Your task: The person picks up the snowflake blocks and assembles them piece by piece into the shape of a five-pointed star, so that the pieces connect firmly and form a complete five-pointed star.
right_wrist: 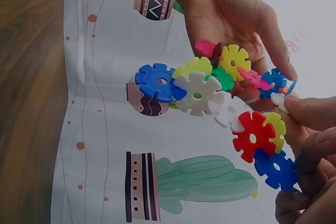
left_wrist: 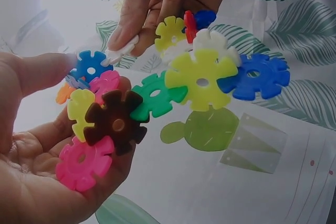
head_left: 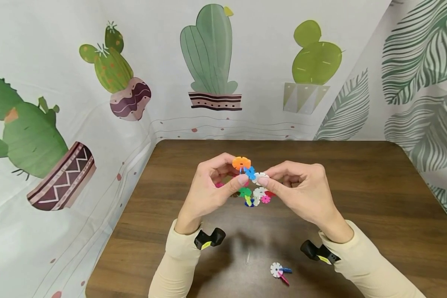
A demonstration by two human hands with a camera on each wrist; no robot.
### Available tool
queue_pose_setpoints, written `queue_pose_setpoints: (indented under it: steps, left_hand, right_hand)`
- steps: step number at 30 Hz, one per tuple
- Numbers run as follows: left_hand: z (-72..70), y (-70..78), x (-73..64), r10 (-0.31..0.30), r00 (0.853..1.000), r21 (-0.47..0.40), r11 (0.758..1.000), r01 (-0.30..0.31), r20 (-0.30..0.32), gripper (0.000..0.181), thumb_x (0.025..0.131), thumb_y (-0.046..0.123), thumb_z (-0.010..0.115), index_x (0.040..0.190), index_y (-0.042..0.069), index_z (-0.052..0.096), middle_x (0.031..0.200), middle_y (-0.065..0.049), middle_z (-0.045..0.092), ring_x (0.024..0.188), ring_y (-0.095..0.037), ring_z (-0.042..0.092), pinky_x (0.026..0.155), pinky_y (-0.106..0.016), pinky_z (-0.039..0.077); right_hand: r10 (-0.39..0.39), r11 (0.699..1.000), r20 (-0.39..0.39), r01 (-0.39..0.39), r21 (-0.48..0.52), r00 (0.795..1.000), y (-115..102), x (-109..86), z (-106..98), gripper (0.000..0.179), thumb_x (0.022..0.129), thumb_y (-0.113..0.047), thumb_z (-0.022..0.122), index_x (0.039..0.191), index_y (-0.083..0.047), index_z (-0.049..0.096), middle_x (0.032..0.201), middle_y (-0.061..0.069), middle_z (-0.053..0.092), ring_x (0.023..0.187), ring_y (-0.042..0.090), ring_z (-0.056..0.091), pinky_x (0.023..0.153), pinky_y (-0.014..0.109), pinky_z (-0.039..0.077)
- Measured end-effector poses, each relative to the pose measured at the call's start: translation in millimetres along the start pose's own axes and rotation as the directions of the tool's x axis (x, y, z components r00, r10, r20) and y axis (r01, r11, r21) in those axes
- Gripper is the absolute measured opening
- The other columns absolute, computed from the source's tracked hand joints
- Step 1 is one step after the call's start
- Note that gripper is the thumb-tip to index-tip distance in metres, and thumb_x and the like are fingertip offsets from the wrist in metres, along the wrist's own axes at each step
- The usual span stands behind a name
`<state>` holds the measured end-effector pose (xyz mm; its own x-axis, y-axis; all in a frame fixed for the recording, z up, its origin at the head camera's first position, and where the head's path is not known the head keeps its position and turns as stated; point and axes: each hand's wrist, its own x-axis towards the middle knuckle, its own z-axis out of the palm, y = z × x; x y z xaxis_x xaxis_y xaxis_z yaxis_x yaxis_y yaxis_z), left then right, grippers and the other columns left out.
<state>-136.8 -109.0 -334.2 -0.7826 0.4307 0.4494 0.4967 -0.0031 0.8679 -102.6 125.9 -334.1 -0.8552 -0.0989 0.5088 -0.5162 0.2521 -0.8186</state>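
Note:
Above the table, both hands hold a curved chain of notched, flower-shaped plastic linking discs. My left hand (head_left: 208, 188) pinches near a blue disc (left_wrist: 86, 61), beside an orange disc (head_left: 241, 159). Between thumb and fingers, my right hand (head_left: 307, 192) pinches a white disc (left_wrist: 122, 52), which touches that blue one. Below my left thumb, a brown disc (left_wrist: 105, 114) and a pink disc (left_wrist: 79, 174) lie near the palm. Farther along the chain are a green disc (left_wrist: 147, 90), a large blue disc (right_wrist: 149, 82) and a red disc (right_wrist: 245, 142). Fingers hide part of the joint.
A small loose cluster lies on the brown wooden table (head_left: 141, 248) near its front: a white disc (head_left: 274, 267) with blue and pink discs slotted in. A cactus-print cloth (head_left: 164, 62) hangs behind and to the left. Each wrist wears a black camera (head_left: 205, 240).

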Motion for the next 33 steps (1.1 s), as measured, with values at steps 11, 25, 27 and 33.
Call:
queue_pose_setpoints:
  steps: [11,25,27,33]
  left_hand:
    - [4.3,-2.1,2.8,-0.003,1.000,-0.054,0.999,0.002,-0.019,0.044,0.095,0.042,0.082,0.108,0.001,0.071,0.101,-0.021,0.073,0.089,-0.019,0.071,0.087,-0.029,0.064]
    - [9.5,-1.1,1.5,-0.020,0.999,-0.081,0.997,0.016,-0.042,0.036,0.094,0.035,0.085,0.107,0.003,0.076,0.102,-0.017,0.077,0.092,-0.019,0.074,0.096,-0.037,0.065]
    - [10.5,-0.1,1.8,-0.022,0.999,-0.075,0.997,0.019,-0.039,0.037,0.094,0.038,0.085,0.107,0.004,0.077,0.102,-0.015,0.076,0.092,-0.021,0.073,0.096,-0.037,0.065]
    - [11.9,0.7,2.6,-0.026,0.999,-0.072,0.997,0.023,-0.036,0.037,0.094,0.039,0.085,0.106,0.005,0.077,0.100,-0.014,0.076,0.091,-0.023,0.073,0.096,-0.035,0.065]
  right_hand:
    - [0.005,1.000,-0.015,-0.005,0.011,1.000,-1,-1.1,-1,0.020,0.083,-0.007,0.093,0.086,-0.024,0.083,0.055,-0.008,0.060,0.046,0.009,0.039,0.040,0.027,0.027]
    - [-0.041,0.999,-0.026,0.041,-0.002,0.999,-3,-2.9,-5,0.021,0.081,0.000,0.092,0.086,-0.019,0.084,0.050,-0.010,0.055,0.044,0.007,0.037,0.039,0.025,0.025]
    - [-0.050,0.999,-0.023,0.050,0.000,0.999,-2,-2.6,-6,0.023,0.079,0.002,0.092,0.086,-0.019,0.084,0.050,-0.011,0.056,0.044,0.007,0.038,0.039,0.025,0.025]
    - [-0.054,0.999,-0.018,0.054,0.005,0.998,-2,-2.1,-7,0.024,0.078,0.004,0.092,0.086,-0.018,0.084,0.050,-0.012,0.055,0.044,0.007,0.038,0.039,0.025,0.024]
